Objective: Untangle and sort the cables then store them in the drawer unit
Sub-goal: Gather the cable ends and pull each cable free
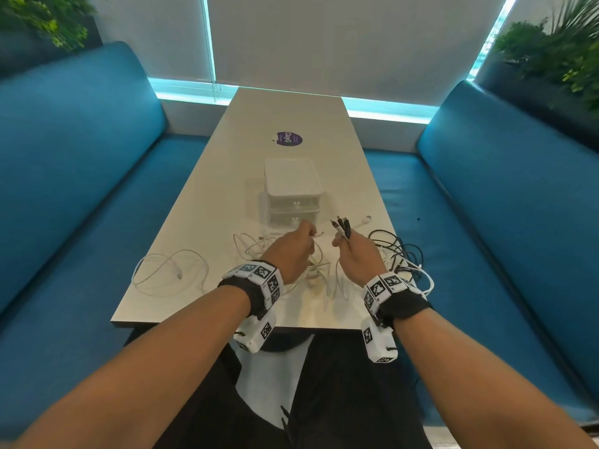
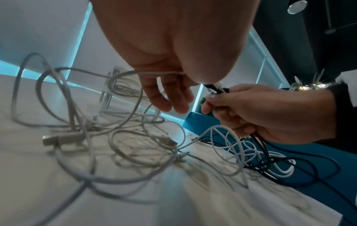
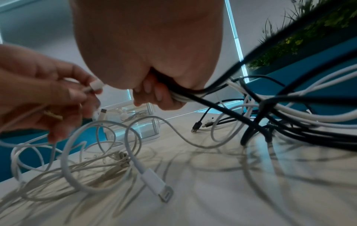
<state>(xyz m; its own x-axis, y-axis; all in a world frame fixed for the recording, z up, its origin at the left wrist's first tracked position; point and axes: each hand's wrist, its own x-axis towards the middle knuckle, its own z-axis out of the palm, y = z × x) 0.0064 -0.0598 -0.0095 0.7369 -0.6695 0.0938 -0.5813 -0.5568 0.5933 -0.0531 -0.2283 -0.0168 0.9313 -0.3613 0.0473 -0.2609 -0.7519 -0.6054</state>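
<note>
A white two-drawer unit (image 1: 292, 189) stands mid-table, both drawers closed. In front of it my left hand (image 1: 306, 234) pinches the plug end of a white cable (image 1: 319, 234); the right wrist view shows that white plug (image 3: 96, 85) between thumb and fingers. My right hand (image 1: 344, 239) grips a bundle of black and white cable ends (image 1: 342, 225), whose plugs stick up out of the fist. The bundle (image 3: 193, 94) trails to a black-and-white tangle (image 1: 400, 254) at the table's right edge. More white cables (image 1: 312, 270) lie tangled under both hands.
A separate white cable (image 1: 171, 270) lies looped at the near left of the table (image 1: 207, 312). A purple sticker (image 1: 287, 138) sits beyond the drawer unit. Blue benches (image 1: 81, 176) flank the table, with plants behind them.
</note>
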